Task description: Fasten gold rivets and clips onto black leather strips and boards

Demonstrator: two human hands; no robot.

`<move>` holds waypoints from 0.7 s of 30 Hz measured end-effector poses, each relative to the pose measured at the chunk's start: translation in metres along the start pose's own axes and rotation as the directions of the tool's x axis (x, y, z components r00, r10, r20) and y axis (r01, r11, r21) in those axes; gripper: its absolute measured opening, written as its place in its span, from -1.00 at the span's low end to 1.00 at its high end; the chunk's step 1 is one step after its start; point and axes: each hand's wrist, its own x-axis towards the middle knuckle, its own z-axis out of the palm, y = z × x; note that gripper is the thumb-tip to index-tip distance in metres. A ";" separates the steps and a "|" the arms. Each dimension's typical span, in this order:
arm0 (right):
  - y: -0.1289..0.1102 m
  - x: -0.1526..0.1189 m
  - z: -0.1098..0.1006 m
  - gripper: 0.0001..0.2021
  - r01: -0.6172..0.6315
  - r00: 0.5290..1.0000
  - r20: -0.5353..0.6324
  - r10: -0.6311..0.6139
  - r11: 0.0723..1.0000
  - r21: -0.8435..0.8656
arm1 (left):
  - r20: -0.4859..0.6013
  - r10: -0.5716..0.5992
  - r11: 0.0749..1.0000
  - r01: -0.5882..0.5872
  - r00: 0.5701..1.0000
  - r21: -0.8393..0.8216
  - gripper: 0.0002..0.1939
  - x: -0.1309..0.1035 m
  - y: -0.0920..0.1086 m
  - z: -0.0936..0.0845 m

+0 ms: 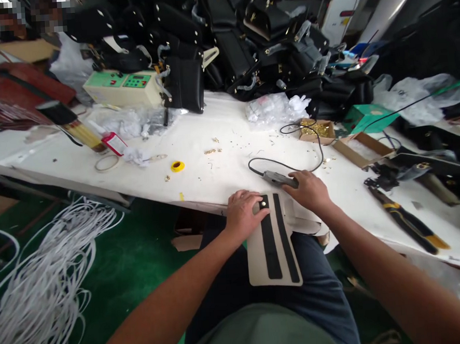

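Note:
A flat beige panel (255,264) with rounded corners and two black strips (273,252) hangs over the table's front edge above my lap. Near its top, one strip carries a shiny round stud (263,204). My left hand (243,212) grips the panel's upper left part, with the thumb lying on the black strip. My right hand (308,189) is closed on the rear end of a grey hand-held tool (275,178) lying on the table. A black cord (268,160) runs from the tool's far end.
On the white table (228,136) are a yellow tape roll (177,166), small gold-coloured fittings (212,151), a box of brass pieces (316,129) and yellow-black pliers (408,221). Black bags (238,52) pile up behind. White cord (46,287) lies heaped on the green floor.

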 end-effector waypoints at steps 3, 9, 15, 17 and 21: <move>0.003 -0.029 -0.008 -0.58 -0.019 0.991 -0.130 0.041 0.986 0.165 | -0.024 -0.010 1.000 0.010 1.000 0.000 -0.70 -0.002 0.001 0.001; -0.023 -0.153 -0.005 -0.44 -0.471 0.878 0.433 0.202 0.519 0.714 | -0.047 -0.024 1.000 0.023 0.999 -0.009 -0.73 -0.004 0.005 0.001; -0.036 -0.197 0.006 -0.54 -0.588 0.808 0.584 0.084 0.194 0.786 | -0.060 -0.033 0.999 0.031 0.998 -0.038 -0.74 -0.007 0.005 -0.002; -0.021 -0.189 -0.005 -0.54 -0.567 0.810 0.586 0.034 0.307 0.765 | -0.104 -0.034 0.998 0.029 0.994 -0.049 -0.62 -0.014 0.009 -0.012; 0.007 -0.161 -0.036 -0.62 -0.317 0.894 0.446 -0.045 0.639 0.701 | -0.210 0.066 0.995 -0.079 0.975 -0.055 -0.28 -0.038 0.025 -0.043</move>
